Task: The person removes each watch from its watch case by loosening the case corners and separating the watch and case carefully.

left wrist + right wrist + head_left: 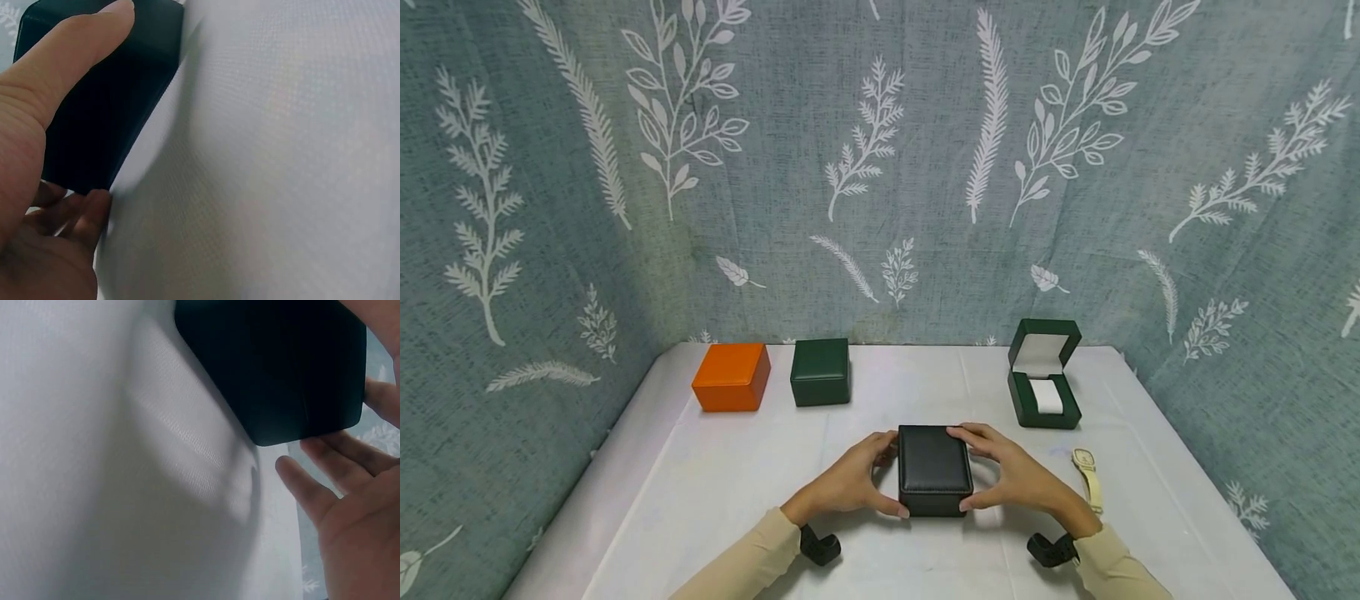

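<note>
A closed black watch box [934, 460] with a stitched lid sits on the white table between both hands. My left hand [855, 477] grips its left side, thumb at the near corner and fingers toward the back. From the right, my right hand [1017, 469] holds it the same way, one finger reaching over the far edge of the lid. In the left wrist view, the thumb [94, 34] lies across the dark box [100, 106]. The right wrist view has fingertips against the far end of the box [281, 369]. What is inside stays hidden.
A gold watch [1088, 479] lies right of my right hand. Behind it stands an open green watch box [1028, 408] with a white cushion [1046, 397]. An orange box [730, 377] and a closed green box [820, 372] stand at the back left. Patterned cloth [880, 250] walls the table.
</note>
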The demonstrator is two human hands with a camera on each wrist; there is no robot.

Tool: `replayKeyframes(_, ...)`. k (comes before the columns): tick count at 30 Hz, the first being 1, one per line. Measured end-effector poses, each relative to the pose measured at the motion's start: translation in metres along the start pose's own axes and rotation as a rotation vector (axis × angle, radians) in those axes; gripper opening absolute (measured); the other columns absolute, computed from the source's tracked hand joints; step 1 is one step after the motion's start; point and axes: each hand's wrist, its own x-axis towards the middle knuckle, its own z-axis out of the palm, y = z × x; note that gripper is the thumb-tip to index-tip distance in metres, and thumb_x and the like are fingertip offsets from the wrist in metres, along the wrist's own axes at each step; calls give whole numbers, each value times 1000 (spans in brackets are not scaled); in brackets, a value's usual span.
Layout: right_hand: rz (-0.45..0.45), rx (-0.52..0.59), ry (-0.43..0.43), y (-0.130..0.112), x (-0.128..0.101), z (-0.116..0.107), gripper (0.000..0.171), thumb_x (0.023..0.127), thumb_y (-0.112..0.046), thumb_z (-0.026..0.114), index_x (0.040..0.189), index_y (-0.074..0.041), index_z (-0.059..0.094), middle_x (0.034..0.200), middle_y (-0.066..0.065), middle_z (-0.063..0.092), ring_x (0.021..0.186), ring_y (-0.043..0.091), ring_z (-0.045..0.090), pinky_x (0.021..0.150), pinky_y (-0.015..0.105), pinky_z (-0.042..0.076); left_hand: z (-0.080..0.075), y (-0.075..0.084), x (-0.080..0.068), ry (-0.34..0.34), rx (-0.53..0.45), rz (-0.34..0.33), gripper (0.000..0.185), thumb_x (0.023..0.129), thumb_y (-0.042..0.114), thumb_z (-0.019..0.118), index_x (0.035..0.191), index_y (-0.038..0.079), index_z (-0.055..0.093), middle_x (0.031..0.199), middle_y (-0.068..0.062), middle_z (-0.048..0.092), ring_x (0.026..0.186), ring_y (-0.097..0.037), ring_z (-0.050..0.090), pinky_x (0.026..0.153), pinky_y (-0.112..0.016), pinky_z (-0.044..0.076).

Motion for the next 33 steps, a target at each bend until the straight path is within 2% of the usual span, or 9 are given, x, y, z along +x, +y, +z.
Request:
replayKeyframes(5, -5, -16, 14, 0, 0, 1, 100, 73, -46, 93, 157, -24, 44, 155, 7, 42, 127, 32, 58, 106, 52, 48, 1, -1, -1, 5, 17, -18, 120, 63, 42, 100, 158, 6, 36, 143, -4, 50, 126, -19, 53, 109, -36, 46)
replayKeyframes(9, 16, 18, 11, 0, 1, 2, 100, 73, -46, 93, 157, -26, 45, 156, 5, 41, 121, 29, 63, 104, 56, 47, 0, 0, -1, 6, 35, -30, 124, 62, 43, 100, 158, 2, 35, 146, -6, 50, 127, -21, 53, 110, -37, 45)
replayKeyframes(18, 24, 109, 7, 4, 5, -1, 93, 76, -35, 94, 156, -25, 47, 153, 4, 44, 109, 25, 67, 94, 40, 56, -1, -1, 0, -4, 46, -27, 122, 62, 44, 100, 157, 1, 36, 144, -5, 50, 126, -19, 53, 110, -37, 44)
replayKeyframes(28, 39, 144, 6, 10, 12, -7, 81, 83, -26, 88, 154, -19, 49, 148, 9, 50, 93, 21, 70, 88, 40, 57, -1, -2, 3, 6, 46, 26, 111, 63, 42, 100, 152, 7, 45, 138, -2, 53, 126, -18, 51, 110, -35, 44)
replayKeyframes(33, 29, 155, -6, 12, 14, -9, 79, 85, -24, 87, 154, -18, 50, 149, 11, 50, 85, 21, 70, 81, 37, 58, 0, -3, 2, 19, 56, 25, 113, 63, 42, 100, 152, 2, 43, 138, -5, 53, 125, -21, 53, 109, -38, 45)
